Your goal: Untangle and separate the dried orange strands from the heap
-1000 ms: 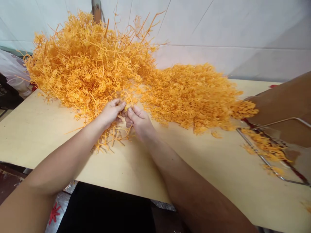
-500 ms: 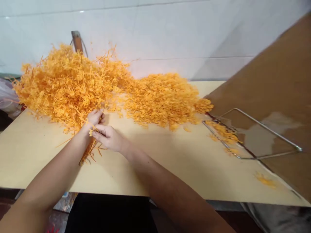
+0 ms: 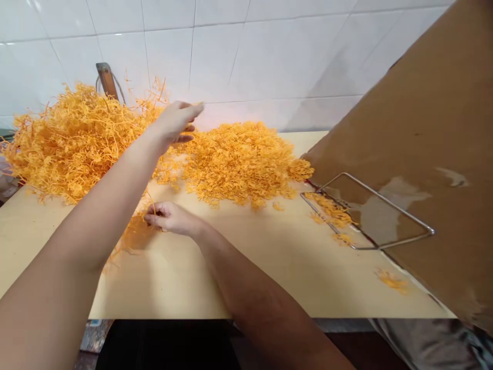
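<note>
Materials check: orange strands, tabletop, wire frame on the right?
Orange strands: thin, matte, branching pieces, look like moulded plastic, unconfirmed. Tabletop: pale board, smooth satin face, likely laminated wood. Wire frame: bare shiny metal rod, probably steel.

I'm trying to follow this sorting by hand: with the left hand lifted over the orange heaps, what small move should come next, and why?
Probably lower the left hand, which hangs open above the gap between the tangled pile and the finer pile, and let its fingers take some strands there. The right hand rests on the table, pinching a small bunch, so only the left hand is free to fetch more.
</note>
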